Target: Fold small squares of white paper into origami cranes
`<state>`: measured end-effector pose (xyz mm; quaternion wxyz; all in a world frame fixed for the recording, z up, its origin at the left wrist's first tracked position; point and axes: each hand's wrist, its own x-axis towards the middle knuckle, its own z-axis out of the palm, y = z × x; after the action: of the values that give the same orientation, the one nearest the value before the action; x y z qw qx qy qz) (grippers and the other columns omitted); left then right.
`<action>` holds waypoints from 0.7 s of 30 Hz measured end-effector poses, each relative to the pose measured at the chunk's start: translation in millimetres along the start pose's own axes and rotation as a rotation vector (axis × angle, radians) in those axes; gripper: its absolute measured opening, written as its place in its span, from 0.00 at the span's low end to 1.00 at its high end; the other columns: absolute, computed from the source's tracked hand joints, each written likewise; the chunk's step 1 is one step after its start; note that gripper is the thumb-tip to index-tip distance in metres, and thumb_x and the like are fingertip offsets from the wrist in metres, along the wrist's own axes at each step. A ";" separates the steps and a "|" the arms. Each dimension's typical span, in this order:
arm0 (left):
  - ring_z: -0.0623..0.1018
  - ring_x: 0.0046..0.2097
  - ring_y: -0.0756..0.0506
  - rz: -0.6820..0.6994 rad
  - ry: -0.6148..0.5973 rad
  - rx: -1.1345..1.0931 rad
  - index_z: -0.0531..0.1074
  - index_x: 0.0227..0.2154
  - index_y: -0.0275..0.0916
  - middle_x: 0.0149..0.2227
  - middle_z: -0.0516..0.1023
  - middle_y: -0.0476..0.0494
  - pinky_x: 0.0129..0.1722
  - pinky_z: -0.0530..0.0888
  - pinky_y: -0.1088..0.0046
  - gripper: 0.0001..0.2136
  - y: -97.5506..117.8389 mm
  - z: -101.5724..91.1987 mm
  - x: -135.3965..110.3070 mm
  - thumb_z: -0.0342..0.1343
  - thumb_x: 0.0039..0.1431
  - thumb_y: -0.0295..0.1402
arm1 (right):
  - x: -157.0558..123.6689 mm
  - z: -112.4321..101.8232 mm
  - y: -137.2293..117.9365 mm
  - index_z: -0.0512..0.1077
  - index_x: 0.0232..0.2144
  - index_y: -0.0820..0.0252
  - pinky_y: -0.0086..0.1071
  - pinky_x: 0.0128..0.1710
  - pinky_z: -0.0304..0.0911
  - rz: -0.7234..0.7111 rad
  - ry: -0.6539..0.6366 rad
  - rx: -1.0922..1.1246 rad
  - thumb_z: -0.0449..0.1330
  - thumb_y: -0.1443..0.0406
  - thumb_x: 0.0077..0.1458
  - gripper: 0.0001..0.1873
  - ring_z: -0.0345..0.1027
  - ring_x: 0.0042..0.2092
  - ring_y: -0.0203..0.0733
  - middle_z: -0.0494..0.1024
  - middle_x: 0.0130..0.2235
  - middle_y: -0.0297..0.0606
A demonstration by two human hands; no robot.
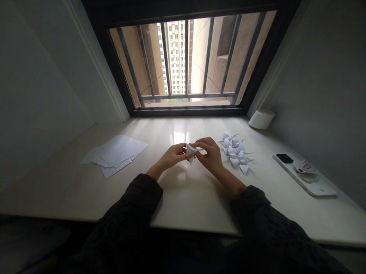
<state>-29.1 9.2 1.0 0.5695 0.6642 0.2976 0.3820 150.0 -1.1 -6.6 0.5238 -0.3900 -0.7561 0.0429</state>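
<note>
Both my hands meet over the middle of the pale table (183,197) and pinch a small folded piece of white paper (191,152) between them. My left hand (173,156) grips its left side with closed fingers. My right hand (211,154) is closed on its right side, fingers curled over the top. Just right of my right hand lies a pile of several folded white paper cranes (235,151). A loose stack of white paper sheets (115,154) lies to the left of my left hand.
A white phone (305,174) lies face down at the right with a small sticker or card on it. A white roll (262,118) stands in the back right corner. A barred window (189,60) faces me. Walls close in on both sides.
</note>
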 end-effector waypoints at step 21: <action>0.79 0.38 0.42 0.004 0.001 0.025 0.73 0.40 0.31 0.35 0.78 0.38 0.41 0.76 0.59 0.18 13.5 -15.6 -3.0 0.64 0.49 0.37 | 3.8 -5.0 6.9 0.78 0.25 0.54 0.34 0.28 0.63 0.233 0.152 0.151 0.67 0.56 0.45 0.09 0.65 0.27 0.38 0.77 0.26 0.34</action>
<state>-44.5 12.6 14.7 0.5603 0.6716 0.3015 0.3796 157.4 4.4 -4.7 0.5987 -0.4367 -0.6586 0.1304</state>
